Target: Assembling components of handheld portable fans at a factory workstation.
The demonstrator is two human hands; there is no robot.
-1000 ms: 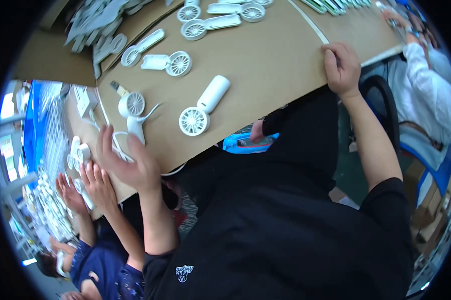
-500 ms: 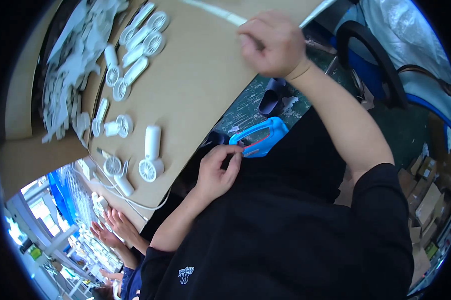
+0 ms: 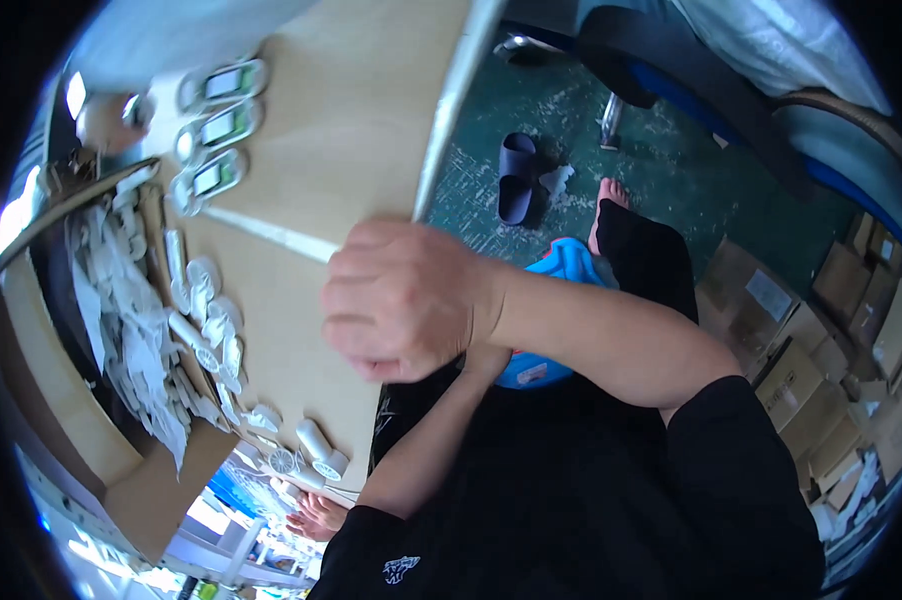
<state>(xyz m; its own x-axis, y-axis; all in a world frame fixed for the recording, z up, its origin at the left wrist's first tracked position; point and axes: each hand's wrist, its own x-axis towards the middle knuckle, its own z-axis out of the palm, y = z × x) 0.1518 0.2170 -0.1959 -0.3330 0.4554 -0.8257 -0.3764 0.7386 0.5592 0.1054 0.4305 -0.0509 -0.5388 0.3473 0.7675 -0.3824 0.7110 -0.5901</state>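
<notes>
My right hand point(image 3: 396, 300) is closed in a fist above the edge of the brown table point(image 3: 321, 120), back of the hand up. Whatever its fingers might hold is hidden. Behind it, my left hand point(image 3: 488, 360) shows only near the wrist; its fingers are out of sight. A blue plastic thing with a handle point(image 3: 534, 373) rests at my lap, partly covered by my right forearm. To the left on the table lie several white handheld fans, one of them a fan point(image 3: 318, 445) near the edge.
Three white devices with small screens, one a device point(image 3: 218, 127), lie at the far left. A cardboard box point(image 3: 66, 370) of white wrapped parts stands beside the fans. Another person's hand point(image 3: 316, 515) is at lower left. Dark slippers point(image 3: 516, 165), a chair point(image 3: 661, 60) and cartons point(image 3: 801, 390) are right.
The view has swung round, bringing the screened devices and slippers into sight. My right hand has come down and left, in front of my left hand, whose fingers showed earlier.
</notes>
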